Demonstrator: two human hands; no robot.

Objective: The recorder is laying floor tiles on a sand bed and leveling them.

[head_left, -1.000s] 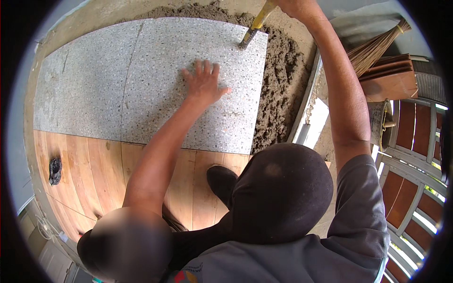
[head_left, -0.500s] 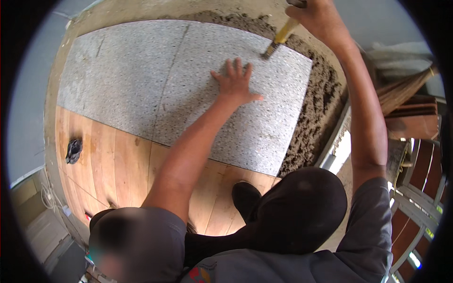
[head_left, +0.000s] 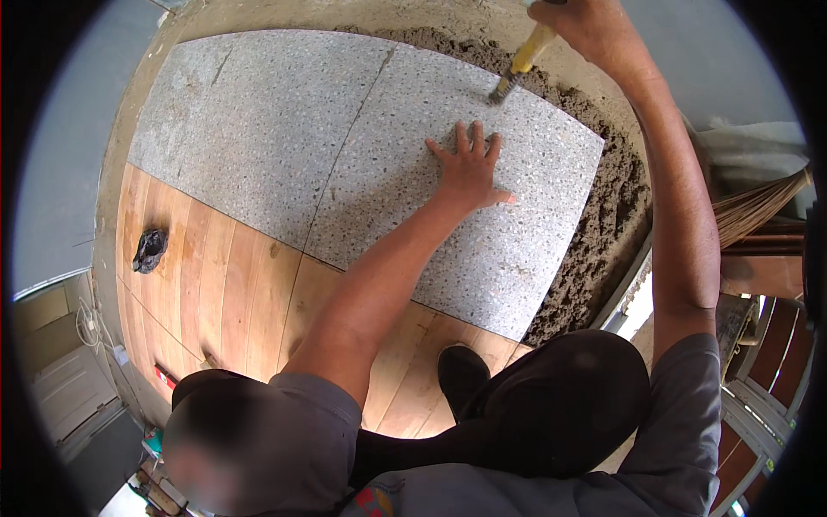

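My left hand rests with fingers spread on a large grey speckled terrazzo tile. My right hand is raised at the far right, wrapped round a yellow-handled hammer. The hammer slants down, its dark ribbed handle end over the tile near the far edge; whether it touches cannot be made out. Its upper end is partly hidden by my fingers and the picture's rim. Another speckled tile lies against the first on the left, with a thin dark seam between them.
Rough brown mortar borders the tile's right and far sides. Wood-look flooring lies on the near side, bearing a crumpled black plastic bag. My shoe stands there too. A broom leans at the right; a grey wall rises left.
The view has shifted, so the tiles appear farther right and lower. My left hand keeps its place on the tile. The hammer's lower end has moved leftward and farther away relative to the tile.
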